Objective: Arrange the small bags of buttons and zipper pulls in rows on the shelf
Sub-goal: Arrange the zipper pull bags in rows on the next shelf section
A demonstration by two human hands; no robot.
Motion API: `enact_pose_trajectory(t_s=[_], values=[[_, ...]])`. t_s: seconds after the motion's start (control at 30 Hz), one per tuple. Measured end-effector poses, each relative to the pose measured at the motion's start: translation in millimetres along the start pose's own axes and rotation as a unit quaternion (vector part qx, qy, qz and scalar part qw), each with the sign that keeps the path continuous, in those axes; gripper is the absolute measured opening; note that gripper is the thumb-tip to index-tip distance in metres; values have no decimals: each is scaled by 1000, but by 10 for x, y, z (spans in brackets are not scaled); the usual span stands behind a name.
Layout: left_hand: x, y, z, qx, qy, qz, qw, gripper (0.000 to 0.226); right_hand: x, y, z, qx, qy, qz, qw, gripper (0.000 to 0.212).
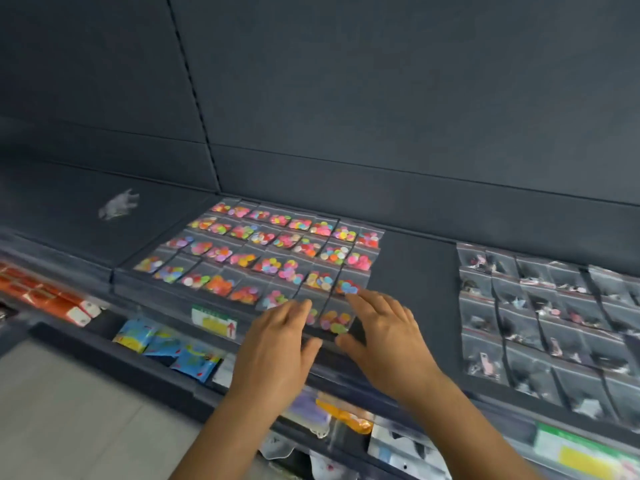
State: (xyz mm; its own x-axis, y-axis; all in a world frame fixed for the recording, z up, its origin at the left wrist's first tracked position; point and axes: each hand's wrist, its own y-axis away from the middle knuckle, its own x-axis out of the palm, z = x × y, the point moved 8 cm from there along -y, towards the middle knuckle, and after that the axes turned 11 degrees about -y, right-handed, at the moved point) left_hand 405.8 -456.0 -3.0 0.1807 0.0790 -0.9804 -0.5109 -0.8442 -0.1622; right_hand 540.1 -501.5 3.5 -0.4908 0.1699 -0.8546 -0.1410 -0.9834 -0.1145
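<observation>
Small clear bags of coloured buttons [277,247] lie in several rows on the dark shelf [415,271]. Further right, clear bags of zipper pulls [554,317] are laid out in rows too. My left hand [277,344] and my right hand [384,334] hover flat at the shelf's front edge, fingers straight. Between them lies the nearest button bag [335,320]; my right fingertips touch the bag just behind it [348,287], and my left fingertips lie on a neighbouring bag. Neither hand grips anything.
A crumpled clear plastic bag [117,206] lies on the shelf section at the left. A lower shelf holds blue packets [166,344], red packs [45,296] and an orange item [346,415]. Price labels [213,322] hang on the shelf's front rail.
</observation>
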Motion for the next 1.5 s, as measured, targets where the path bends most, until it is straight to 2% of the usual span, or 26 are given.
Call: enact_pose_trajectory(t_s=[0.37, 0.57, 0.73, 1.1, 1.5], values=[[-293, 543, 1773, -89, -12, -27, 996, 57, 1038, -480, 1493, -65, -14, 61, 996, 67], [-447, 612, 2491, -145, -4, -59, 988, 56, 1408, -842, 2156, -128, -18, 91, 987, 64], [-490, 484, 3086, -173, -13, -70, 982, 56, 1724, -1316, 2581, -146, -27, 102, 984, 65], [-462, -590, 4338, -169, -3, -63, 984, 58, 2200, -2804, 3114, -157, -45, 97, 982, 63], [-272, -1900, 5138, -147, 26, -31, 988, 52, 2454, -4180, 3213, -109, -60, 91, 988, 51]])
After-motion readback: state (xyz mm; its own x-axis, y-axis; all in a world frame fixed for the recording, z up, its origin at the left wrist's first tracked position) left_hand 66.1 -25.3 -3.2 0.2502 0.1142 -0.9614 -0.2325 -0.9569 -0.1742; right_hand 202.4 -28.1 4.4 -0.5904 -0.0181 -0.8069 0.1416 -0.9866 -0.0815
